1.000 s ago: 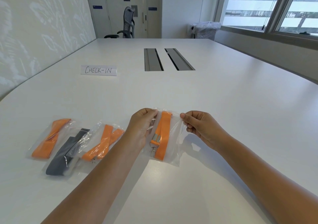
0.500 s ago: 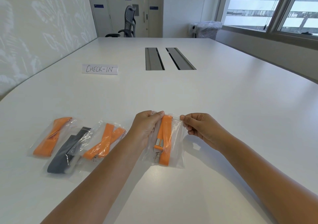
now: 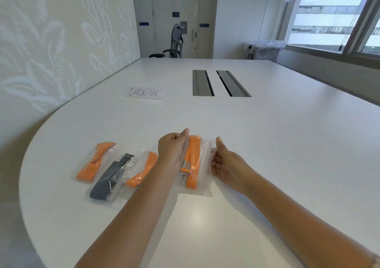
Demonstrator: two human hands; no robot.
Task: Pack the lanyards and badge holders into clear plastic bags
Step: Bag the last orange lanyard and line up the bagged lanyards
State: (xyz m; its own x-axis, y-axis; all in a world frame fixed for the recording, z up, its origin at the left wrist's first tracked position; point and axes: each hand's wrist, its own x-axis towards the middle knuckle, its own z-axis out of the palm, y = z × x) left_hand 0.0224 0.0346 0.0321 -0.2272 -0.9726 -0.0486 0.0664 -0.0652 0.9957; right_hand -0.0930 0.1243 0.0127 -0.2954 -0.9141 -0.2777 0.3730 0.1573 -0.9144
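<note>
— Between the two hands, what lies there?

— A clear plastic bag (image 3: 202,162) flat on the white tabletop (image 3: 267,144), with a folded orange lanyard (image 3: 193,160) inside it. The lanyard's metal clip (image 3: 184,172) shows near the bag's near end.

— And how do the hands sit against it?

— The left hand (image 3: 174,151) lies along the bag's left edge, fingers straight and pressed together, its fingertips reaching the far left corner. The right hand (image 3: 224,164) is at the bag's right edge, fingers spread and relaxed, thumb up; its fingertips meet the plastic there. Whether they press or merely touch, I cannot tell.

— So neither one pinches the bag?

— Neither shows a curled grip on it.

— What is further out?

— To the left of the left forearm, three more filled bags lie side by side on the tabletop, overlapping a little: the nearest holds an orange lanyard (image 3: 144,170), the middle one a dark grey lanyard (image 3: 111,177), the outermost another orange lanyard (image 3: 94,161). Well beyond them is a paper sign (image 3: 144,93) reading "CHECK-IN", and to its right two grey cable slots (image 3: 221,83) set into the tabletop. An office chair (image 3: 174,42) stands at the far end, and a bin (image 3: 267,49) lined with plastic sits under the window.
</note>
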